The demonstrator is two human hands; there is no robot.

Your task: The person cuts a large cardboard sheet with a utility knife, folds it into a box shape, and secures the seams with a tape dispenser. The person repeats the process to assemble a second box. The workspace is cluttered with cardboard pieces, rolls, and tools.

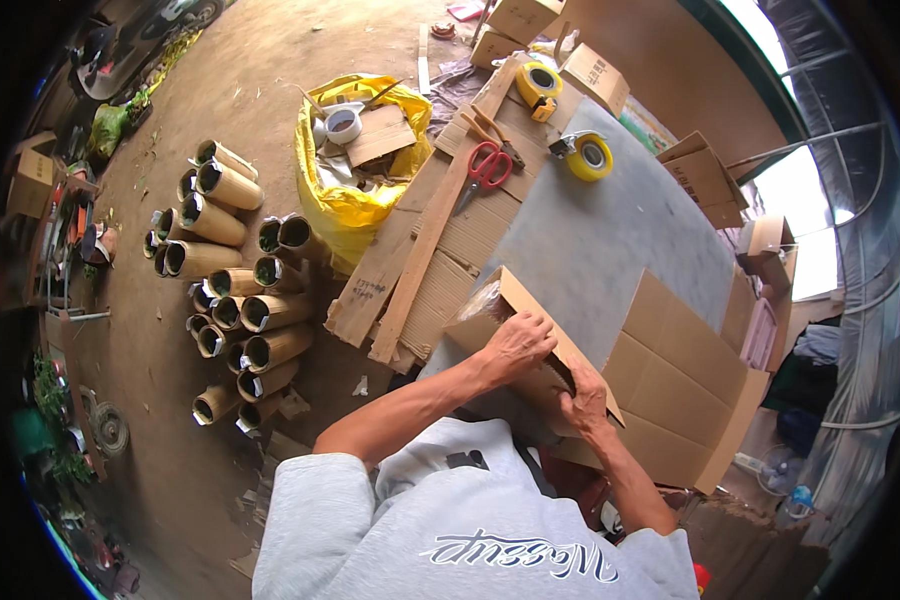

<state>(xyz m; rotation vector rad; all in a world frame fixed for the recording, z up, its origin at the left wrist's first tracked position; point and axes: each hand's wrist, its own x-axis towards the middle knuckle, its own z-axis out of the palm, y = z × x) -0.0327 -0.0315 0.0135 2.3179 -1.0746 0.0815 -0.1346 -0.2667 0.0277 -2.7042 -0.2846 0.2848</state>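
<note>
Holding cardboard box (538, 388) by its long edge, running 11 to 5 o'clock: with curled left hand (520, 343) toward 11, with curled right hand (586, 397) toward 5.

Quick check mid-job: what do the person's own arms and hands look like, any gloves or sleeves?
The left hand and right hand are gloveless, with no watch or cable visible on the forearms. The light grey shirt has short sleeves and dark, white-edged lettering.
</note>
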